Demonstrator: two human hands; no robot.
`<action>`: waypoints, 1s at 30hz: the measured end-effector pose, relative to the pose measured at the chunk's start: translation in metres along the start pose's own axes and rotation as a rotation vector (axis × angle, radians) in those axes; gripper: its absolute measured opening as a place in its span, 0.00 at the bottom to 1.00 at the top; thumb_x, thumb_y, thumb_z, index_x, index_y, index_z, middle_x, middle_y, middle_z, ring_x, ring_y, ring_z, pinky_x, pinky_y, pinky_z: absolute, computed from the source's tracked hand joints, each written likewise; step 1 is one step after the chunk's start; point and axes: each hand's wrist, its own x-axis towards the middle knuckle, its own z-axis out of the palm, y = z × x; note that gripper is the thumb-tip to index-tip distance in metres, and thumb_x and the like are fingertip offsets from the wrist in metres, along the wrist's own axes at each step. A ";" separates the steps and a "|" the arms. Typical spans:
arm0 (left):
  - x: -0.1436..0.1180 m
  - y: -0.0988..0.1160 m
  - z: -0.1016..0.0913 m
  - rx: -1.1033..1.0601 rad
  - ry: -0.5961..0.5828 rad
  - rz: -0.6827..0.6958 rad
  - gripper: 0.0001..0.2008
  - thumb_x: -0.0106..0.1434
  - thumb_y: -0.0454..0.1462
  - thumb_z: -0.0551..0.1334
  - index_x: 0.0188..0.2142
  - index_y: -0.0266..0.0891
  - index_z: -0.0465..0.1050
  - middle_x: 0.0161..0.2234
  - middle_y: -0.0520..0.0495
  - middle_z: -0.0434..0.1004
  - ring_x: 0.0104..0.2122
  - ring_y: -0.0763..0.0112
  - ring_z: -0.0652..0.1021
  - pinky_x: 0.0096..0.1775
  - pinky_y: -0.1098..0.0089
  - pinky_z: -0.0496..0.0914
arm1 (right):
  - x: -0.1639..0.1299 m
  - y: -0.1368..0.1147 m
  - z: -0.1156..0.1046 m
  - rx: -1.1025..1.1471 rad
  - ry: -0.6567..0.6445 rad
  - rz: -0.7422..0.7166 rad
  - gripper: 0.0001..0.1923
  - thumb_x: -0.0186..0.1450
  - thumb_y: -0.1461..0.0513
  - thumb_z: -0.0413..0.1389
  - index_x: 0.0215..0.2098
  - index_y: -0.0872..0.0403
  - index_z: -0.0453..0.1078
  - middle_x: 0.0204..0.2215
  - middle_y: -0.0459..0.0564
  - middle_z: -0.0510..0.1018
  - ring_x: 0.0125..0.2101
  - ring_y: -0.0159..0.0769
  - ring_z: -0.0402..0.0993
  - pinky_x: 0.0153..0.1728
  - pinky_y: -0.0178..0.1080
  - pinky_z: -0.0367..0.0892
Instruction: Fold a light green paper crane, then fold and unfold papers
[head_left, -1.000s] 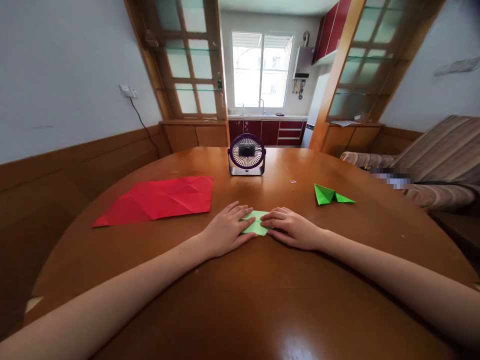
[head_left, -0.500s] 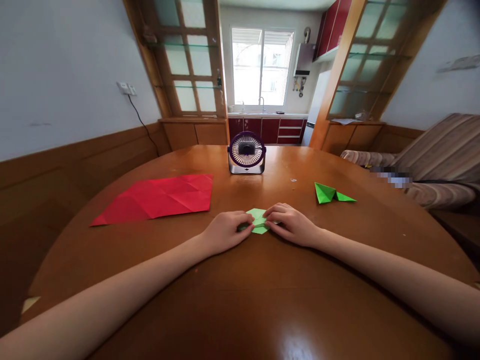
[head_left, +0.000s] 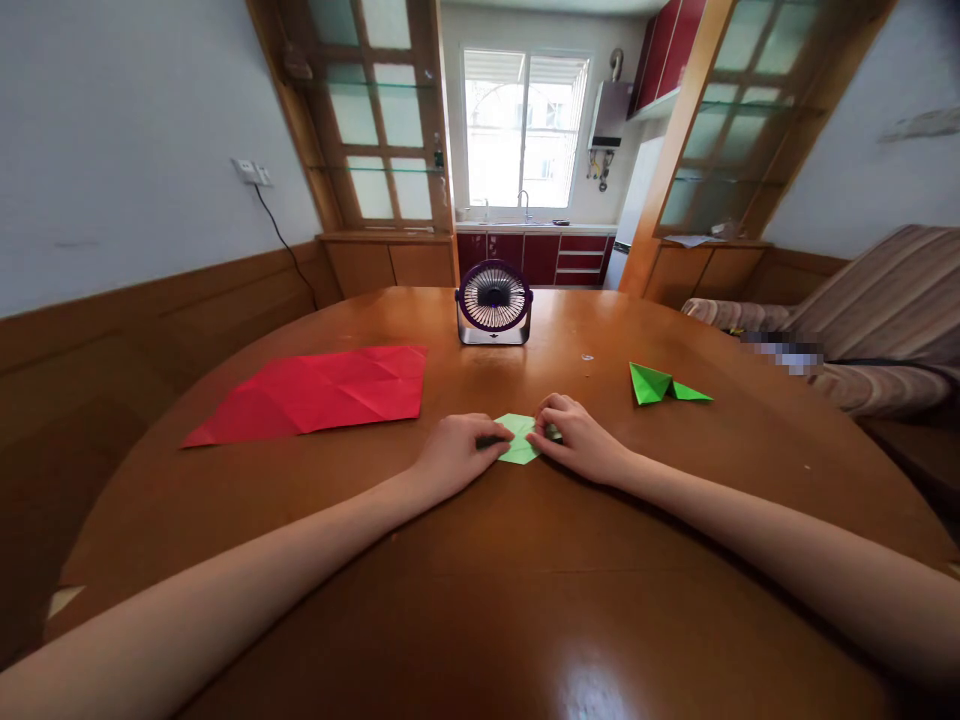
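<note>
Between my hands, a small folded piece of light green paper [head_left: 519,449] lies on the table, its outline many-sided. My left hand [head_left: 459,452] has its thumb and fingers curled onto the paper's left side. At the right side, my right hand [head_left: 576,438] pinches the paper with thumb and bent fingers. Parts of both paper edges are hidden under the fingers. To the right rests a brighter green folded paper piece [head_left: 651,384] with pointed ends. A large creased sheet of red paper [head_left: 345,388] lies flat to the left.
A small dark purple fan [head_left: 493,300] stands on the brown wooden table [head_left: 480,600], beyond my hands. A small pale scrap [head_left: 587,357] lies right of the fan. A striped sofa [head_left: 885,310] is past the table's right edge.
My right hand's fingers have lifted and shifted slightly from the middle of the light green paper, uncovering more of it. My left hand stays at the left side.
</note>
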 end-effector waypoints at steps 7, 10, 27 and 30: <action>-0.004 -0.002 0.003 0.194 -0.019 0.192 0.12 0.63 0.32 0.57 0.39 0.40 0.79 0.38 0.47 0.79 0.40 0.67 0.79 0.43 0.69 0.72 | 0.001 0.000 0.001 0.004 0.001 0.031 0.08 0.65 0.60 0.55 0.29 0.56 0.68 0.35 0.53 0.70 0.39 0.40 0.67 0.44 0.45 0.64; -0.005 -0.002 0.002 0.247 -0.043 0.276 0.13 0.63 0.31 0.55 0.41 0.39 0.78 0.39 0.46 0.79 0.40 0.66 0.79 0.44 0.69 0.72 | 0.001 0.000 0.001 0.012 0.005 0.035 0.08 0.64 0.61 0.56 0.29 0.56 0.68 0.35 0.52 0.71 0.40 0.40 0.67 0.45 0.44 0.63; -0.005 -0.008 -0.009 0.428 -0.155 0.496 0.18 0.64 0.33 0.52 0.50 0.37 0.73 0.51 0.43 0.76 0.48 0.62 0.77 0.51 0.62 0.70 | -0.007 -0.004 -0.008 -0.125 0.018 -0.392 0.08 0.66 0.65 0.50 0.42 0.55 0.69 0.41 0.55 0.75 0.41 0.40 0.70 0.45 0.44 0.66; -0.006 -0.008 -0.009 0.433 -0.137 0.532 0.18 0.65 0.33 0.51 0.50 0.36 0.73 0.50 0.42 0.76 0.48 0.62 0.77 0.51 0.62 0.70 | -0.008 -0.003 -0.012 -0.152 -0.097 -0.545 0.13 0.67 0.66 0.48 0.48 0.55 0.69 0.44 0.55 0.76 0.44 0.40 0.71 0.47 0.45 0.67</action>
